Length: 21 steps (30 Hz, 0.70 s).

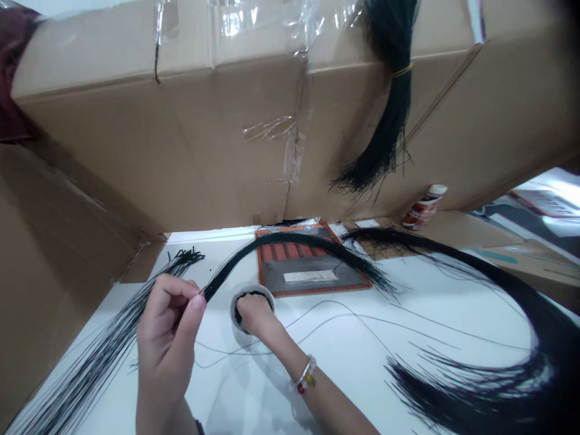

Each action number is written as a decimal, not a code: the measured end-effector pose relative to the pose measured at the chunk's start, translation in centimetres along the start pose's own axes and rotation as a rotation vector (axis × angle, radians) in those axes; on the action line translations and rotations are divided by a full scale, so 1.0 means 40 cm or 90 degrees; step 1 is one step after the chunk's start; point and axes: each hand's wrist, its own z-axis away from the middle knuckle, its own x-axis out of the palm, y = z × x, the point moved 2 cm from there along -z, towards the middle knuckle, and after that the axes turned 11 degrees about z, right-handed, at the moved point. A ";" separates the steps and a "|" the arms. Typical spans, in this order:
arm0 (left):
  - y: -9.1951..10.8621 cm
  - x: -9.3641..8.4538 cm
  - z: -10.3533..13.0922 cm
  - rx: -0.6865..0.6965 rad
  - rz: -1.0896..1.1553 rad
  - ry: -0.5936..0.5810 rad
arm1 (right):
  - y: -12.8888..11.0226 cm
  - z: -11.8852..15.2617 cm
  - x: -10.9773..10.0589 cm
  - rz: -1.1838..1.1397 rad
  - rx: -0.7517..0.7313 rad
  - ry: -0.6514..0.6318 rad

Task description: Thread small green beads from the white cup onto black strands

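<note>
My left hand (170, 332) pinches one end of a thin bundle of black strands (290, 238) between thumb and fingertips. From there the bundle arches up and to the right, its loose end fanning out past a framed board. Inside a white cup (235, 329) with dark contents, my right hand (254, 311) is curled with its fingers pointing down. The cup's wall and the hand itself hide the fingertips, so whatever they grip cannot be made out. A beaded bracelet (306, 377) circles the right wrist.
More black strands (104, 332) lie at the left, and a thick curved bunch (507, 284) fills the right. A tied bunch (399, 109) hangs over the cardboard box (217, 151) behind the white table (217, 399). The framed board (272, 272) and a red bottle (422, 208) stand near the box.
</note>
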 end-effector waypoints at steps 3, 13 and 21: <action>-0.003 0.008 -0.004 0.017 0.008 -0.043 | 0.006 0.000 -0.004 -0.016 -0.004 0.012; -0.035 0.018 -0.012 -0.056 0.126 -0.044 | 0.076 0.035 -0.042 -0.186 -0.061 0.119; -0.043 0.031 -0.040 -0.371 0.493 0.082 | 0.131 0.111 -0.125 -0.497 -0.254 0.229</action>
